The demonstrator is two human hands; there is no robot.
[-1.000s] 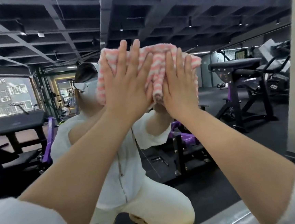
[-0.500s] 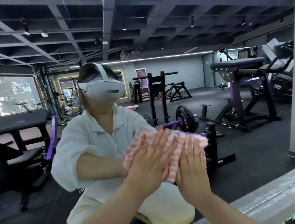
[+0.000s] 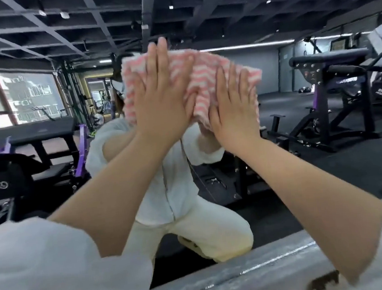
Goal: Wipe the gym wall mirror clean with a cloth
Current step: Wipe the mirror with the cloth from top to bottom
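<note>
Head view: both hands raised at roughly twelve o'clock, pressing a pink-and-white striped cloth [image 3: 200,79] flat against the wall mirror [image 3: 286,113]. Left hand [image 3: 165,100] lies on the cloth's left half, fingers straight and together, palm flat; no curl, no pinch. Right hand [image 3: 233,108] sits just beside it at about one o'clock, fingers likewise straight and slightly spread, pressing the cloth's lower right part. Neither hand grips; the cloth is held up by palm pressure against the glass alone. The cloth is bunched somewhat, its right corner jutting toward two o'clock past the right fingertips. It covers the head of the person's own reflection.

Around it, in the reflection: a dark gym bench [image 3: 328,58] at two o'clock, purple-framed equipment at nine, windows [image 3: 19,97] at ten. A grey ledge [image 3: 254,271] runs along the mirror's base at five to six o'clock.

Step in hand, by my reading: mid-wipe, working the upper part of this panel. How much of the glass is done cannot be told; no streaks show either way.

Next move likely calls for steady, even pressure from both palms while sliding the cloth, so it does not slip free and drop, and for covering glass to either side.
</note>
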